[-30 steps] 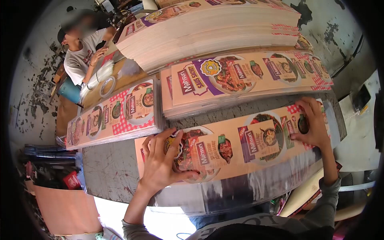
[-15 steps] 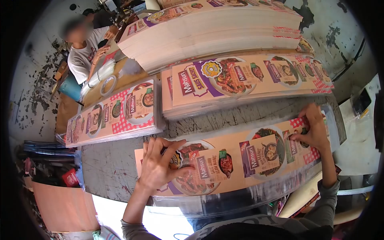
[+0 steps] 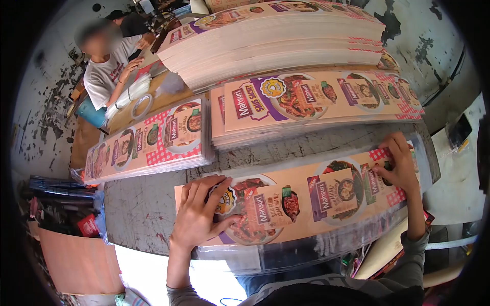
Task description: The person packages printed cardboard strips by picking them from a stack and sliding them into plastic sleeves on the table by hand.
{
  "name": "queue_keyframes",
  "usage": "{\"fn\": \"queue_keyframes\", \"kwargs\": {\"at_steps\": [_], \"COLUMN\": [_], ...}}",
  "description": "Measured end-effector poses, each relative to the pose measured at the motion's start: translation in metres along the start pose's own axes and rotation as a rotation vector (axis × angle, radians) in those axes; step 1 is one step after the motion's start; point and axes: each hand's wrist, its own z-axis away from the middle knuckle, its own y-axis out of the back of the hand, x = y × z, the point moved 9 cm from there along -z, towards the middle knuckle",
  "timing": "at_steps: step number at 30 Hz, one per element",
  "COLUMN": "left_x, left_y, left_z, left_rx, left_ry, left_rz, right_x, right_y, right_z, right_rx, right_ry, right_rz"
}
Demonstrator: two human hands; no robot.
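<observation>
A long printed sheet [image 3: 329,196] with food pictures and Mahsuri labels lies on a layer of clear plastic [image 3: 352,235] at the table's near edge. On the sheet's left end rests my left hand [image 3: 199,211], thumb and fingers spread across the print. My right hand [image 3: 400,166] touches the right end, its fingers bent at the far edge and its thumb apart on the face. Both hands have open gaps between thumb and fingers. What lies beneath the palms is hidden.
Behind the sheet sits a pile of similar printed sheets [image 3: 316,102], with a shorter plastic-covered pile [image 3: 148,140] to its left. A tall stack [image 3: 275,46] stands at the back. Another person [image 3: 107,71] works at the far left, near a tape roll [image 3: 142,106].
The view has shifted slightly. My left hand lies much as before on the sheet, its fingers a little straighter. My right hand stays at the right end.
</observation>
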Motion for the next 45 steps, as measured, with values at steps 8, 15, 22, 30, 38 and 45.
{"fn": "queue_keyframes", "kwargs": {"at_steps": [8, 15, 22, 30, 38, 45], "left_x": [0.002, 0.000, 0.000, 0.000, 0.000, -0.002], "left_y": [0.003, -0.001, -0.001, -0.003, -0.004, -0.003], "left_z": [-0.001, 0.004, 0.005, 0.006, 0.006, 0.008], "left_rx": [0.006, -0.019, -0.038, -0.045, -0.050, -0.078], "left_ry": [-0.002, 0.008, 0.005, -0.008, 0.002, 0.003], "left_rz": [0.015, -0.030, -0.038, -0.057, -0.071, -0.006], "right_x": [0.000, 0.000, -0.001, 0.000, 0.003, 0.014], "right_y": [0.001, 0.001, 0.001, 0.001, -0.003, -0.014], "right_z": [-0.002, -0.002, -0.004, -0.004, -0.004, -0.004], "right_rx": [-0.020, -0.017, -0.012, -0.018, -0.057, -0.171], "right_ry": [-0.028, -0.054, -0.070, -0.089, -0.089, -0.162], "right_rz": [0.011, 0.000, -0.016, -0.018, -0.012, -0.030]}}
